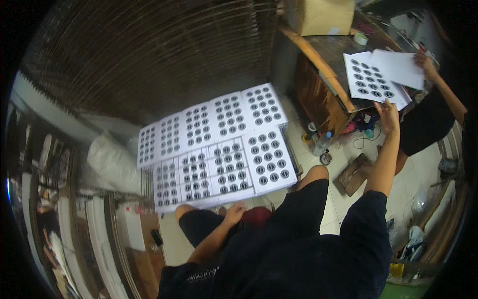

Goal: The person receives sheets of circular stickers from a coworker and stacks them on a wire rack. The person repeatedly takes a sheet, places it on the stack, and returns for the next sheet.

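Observation:
My right hand (pixel 389 118) reaches far out to the right, its fingers closed on the lower edge of a white sheet printed with black round labels (pixel 369 78). Over the same spot, another person's hand (pixel 425 64) holds a blank-looking white sheet (pixel 401 67) that overlaps mine. In front of my knees, several white sheets with rows of black round labels (pixel 270 155) lie in two rows on a low surface. My left hand (pixel 235 214) is near my lap beside the near edge of these sheets, fingers curled together; whatever they may hold is too small to make out.
A worn wooden desk (pixel 318 92) at the upper right bears a cardboard box (pixel 326 17) and a tape roll (pixel 361 38). A plastic bottle (pixel 323 142) and a wooden block (pixel 353 174) stand on the tiled floor. A white sack (pixel 112 162) is at the left, near shelving.

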Motion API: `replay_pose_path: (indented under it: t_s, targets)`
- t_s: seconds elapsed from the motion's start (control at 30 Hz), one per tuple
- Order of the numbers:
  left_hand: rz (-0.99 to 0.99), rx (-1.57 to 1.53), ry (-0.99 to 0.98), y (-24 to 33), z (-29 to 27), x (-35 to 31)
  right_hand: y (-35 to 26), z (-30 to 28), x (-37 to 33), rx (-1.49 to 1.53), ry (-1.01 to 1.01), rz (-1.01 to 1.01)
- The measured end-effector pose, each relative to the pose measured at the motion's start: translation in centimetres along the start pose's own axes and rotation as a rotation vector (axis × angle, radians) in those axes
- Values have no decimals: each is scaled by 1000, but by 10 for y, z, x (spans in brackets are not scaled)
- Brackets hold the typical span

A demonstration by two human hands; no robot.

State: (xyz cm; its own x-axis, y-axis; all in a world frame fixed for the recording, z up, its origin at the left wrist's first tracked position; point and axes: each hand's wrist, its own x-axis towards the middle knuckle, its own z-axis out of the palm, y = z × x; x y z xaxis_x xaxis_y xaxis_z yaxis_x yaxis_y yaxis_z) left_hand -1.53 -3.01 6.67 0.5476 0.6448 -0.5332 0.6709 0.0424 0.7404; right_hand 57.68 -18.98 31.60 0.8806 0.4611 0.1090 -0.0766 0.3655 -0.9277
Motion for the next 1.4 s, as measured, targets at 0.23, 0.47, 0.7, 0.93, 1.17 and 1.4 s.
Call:
replay_pose_path:
  t_s: [0.23, 0.47, 0.7, 0.93, 1.17, 1.4]
  targets:
    - [238, -296, 6, 0, 17, 14, 35, 104, -111, 42, -73, -27]
    - [463, -752, 153, 91, -7, -3, 202, 211, -270, 258, -212, 434]
    - [264, -1012, 429, 69, -39, -11, 266, 250, -358, 231, -364, 737]
    - [25, -1220, 514, -32, -31, 21, 316, 193, -353, -647, -1049, 799]
    - [-223, -1293, 412, -63, -33, 37, 286, 71, -303, -547, -548, 241]
    - [-286, -1260, 407, -63, -33, 50, 221, 35, -276, -1013, -91, -147]
